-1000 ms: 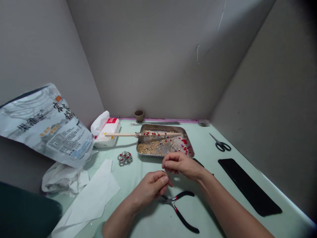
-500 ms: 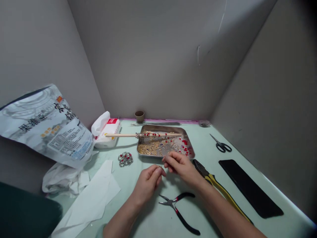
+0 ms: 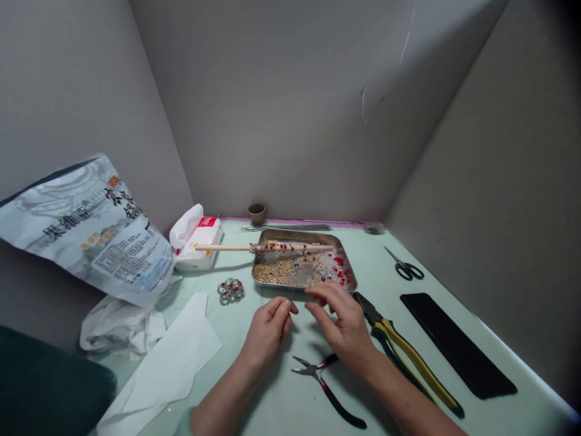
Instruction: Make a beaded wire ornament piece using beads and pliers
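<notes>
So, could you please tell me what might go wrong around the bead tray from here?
The right hand hovers beside the near rim of the shallow metal tray; a bump might scatter the small gold and red beads. The beaded wooden stick only bridges tray and white tissue pack, so it could roll off.

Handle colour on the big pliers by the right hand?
Yellow and black handles on the big pliers, head view.

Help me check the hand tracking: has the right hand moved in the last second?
Yes. The right hand has drawn back from the metal tray toward the person, and its wrist now covers a handle of the small pliers.
</notes>
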`<state>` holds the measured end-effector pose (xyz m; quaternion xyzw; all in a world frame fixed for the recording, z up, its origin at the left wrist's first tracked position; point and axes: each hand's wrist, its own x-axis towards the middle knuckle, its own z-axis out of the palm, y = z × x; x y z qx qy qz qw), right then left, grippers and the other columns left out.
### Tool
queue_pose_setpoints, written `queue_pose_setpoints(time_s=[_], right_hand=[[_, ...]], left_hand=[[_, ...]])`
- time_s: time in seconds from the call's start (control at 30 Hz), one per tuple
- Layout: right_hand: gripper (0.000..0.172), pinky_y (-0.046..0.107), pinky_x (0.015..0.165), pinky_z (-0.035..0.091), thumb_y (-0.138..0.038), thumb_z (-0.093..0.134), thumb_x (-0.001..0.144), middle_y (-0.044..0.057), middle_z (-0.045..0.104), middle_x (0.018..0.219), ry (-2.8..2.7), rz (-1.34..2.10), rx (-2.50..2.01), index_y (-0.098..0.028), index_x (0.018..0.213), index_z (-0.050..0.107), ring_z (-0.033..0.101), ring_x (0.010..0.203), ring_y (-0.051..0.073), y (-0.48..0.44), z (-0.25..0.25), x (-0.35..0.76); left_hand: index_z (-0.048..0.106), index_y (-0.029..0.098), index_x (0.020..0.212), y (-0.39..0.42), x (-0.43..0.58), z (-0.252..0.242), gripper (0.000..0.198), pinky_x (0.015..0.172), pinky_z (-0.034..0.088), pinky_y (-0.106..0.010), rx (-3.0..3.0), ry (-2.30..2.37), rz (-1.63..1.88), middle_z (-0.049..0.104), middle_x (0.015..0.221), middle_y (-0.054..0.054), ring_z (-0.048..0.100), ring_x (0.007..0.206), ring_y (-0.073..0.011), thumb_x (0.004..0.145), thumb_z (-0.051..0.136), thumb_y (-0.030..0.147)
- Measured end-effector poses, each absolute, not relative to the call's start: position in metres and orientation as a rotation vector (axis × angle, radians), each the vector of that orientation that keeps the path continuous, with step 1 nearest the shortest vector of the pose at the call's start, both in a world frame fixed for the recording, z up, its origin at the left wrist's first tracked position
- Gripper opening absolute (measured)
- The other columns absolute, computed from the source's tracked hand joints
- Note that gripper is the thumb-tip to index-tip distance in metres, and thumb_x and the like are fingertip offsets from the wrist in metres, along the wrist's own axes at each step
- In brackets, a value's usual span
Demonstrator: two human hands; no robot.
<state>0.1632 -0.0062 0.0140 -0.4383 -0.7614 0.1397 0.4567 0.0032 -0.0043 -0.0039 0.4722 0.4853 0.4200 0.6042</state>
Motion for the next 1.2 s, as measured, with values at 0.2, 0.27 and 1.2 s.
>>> queue_pose_setpoints(time_s=[0.2, 0.27, 1.2], right_hand=[[0.015, 0.037, 0.076, 0.035, -0.022, 0.055, 0.089, 0.007, 0.062, 0.086, -2.101, -0.081, -1.180, -0.021, 0.083, 0.069, 0.047, 0.085, 0.022, 0.003, 0.039, 0.164], [0.018, 0.037, 0.076, 0.034, -0.021, 0.055, 0.089, 0.006, 0.062, 0.084, -2.145, -0.066, -1.176, -0.020, 0.077, 0.068, 0.046, 0.085, 0.021, 0.005, 0.043, 0.161], [0.013, 0.026, 0.067, 0.040, -0.017, 0.051, 0.090, 0.003, 0.062, 0.079, -1.933, 0.459, -1.147, -0.018, 0.082, 0.061, 0.056, 0.073, 0.015, 0.001, 0.007, 0.168]], left_hand=[[0.064, 0.017, 0.071, -0.006, 0.004, -0.003, 0.028, 0.056, 0.030, -0.024, 1.527, 1.289, 0.966, 0.049, 0.054, 0.001, 0.043, 0.055, -0.0131, 0.086, 0.048, 0.035], [0.065, 0.018, 0.072, -0.007, 0.003, -0.003, 0.028, 0.060, 0.033, -0.024, 1.613, 1.311, 0.948, 0.057, 0.060, -0.001, 0.049, 0.059, -0.0147, 0.086, 0.046, 0.033], [0.061, 0.014, 0.089, -0.006, 0.002, 0.004, 0.029, 0.042, 0.017, -0.019, 0.813, 0.952, 0.921, 0.039, 0.055, 0.006, 0.022, 0.045, -0.0051, 0.081, 0.056, 0.041]])
